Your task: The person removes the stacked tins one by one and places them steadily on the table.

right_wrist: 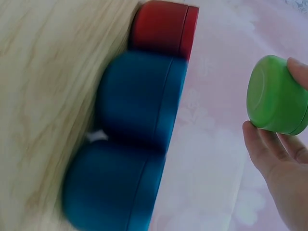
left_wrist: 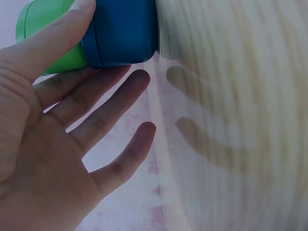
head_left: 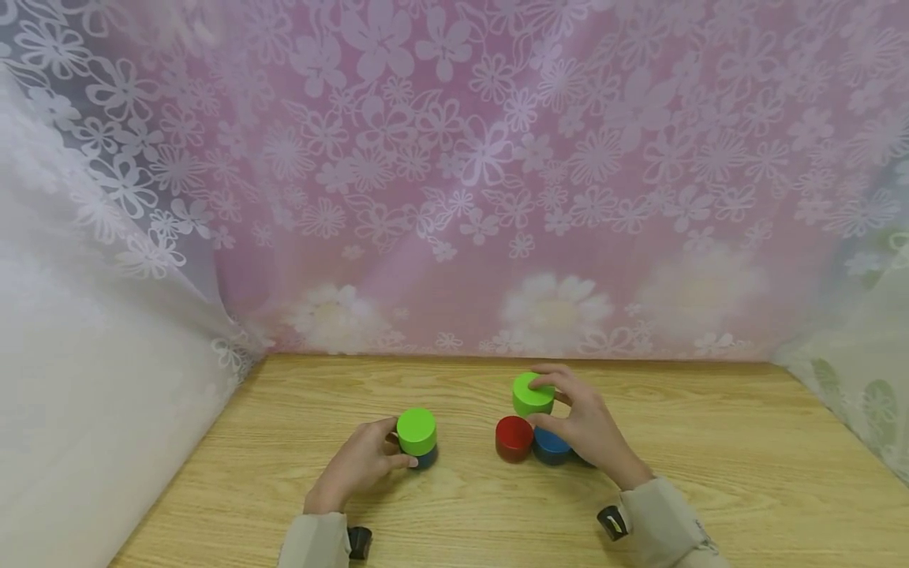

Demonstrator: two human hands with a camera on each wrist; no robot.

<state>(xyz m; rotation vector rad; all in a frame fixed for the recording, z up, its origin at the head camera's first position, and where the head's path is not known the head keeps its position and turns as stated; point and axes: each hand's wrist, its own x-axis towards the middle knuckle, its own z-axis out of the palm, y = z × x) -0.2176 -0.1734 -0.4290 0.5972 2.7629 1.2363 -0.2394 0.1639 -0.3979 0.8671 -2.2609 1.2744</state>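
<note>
At the left, a green round tin (head_left: 417, 430) sits on top of a dark blue tin (left_wrist: 125, 31), which stands on the table. My left hand (head_left: 358, 465) grips this stack from the side; its thumb lies on the blue tin near where the two meet, and the lower fingers are spread apart. My right hand (head_left: 591, 426) holds another green tin (right_wrist: 276, 96) by its sides, raised off the table. Below it stand a red tin (head_left: 514, 439) and a blue tin (head_left: 551, 446) side by side. A second blue tin (right_wrist: 113, 187) is mostly hidden by the right hand in the head view.
The wood-grain table (head_left: 469, 521) reaches back to a pink flowered cloth (head_left: 454, 197). Pale cloth (head_left: 85, 355) hangs along the left side, and more flowered cloth (head_left: 866, 379) along the right.
</note>
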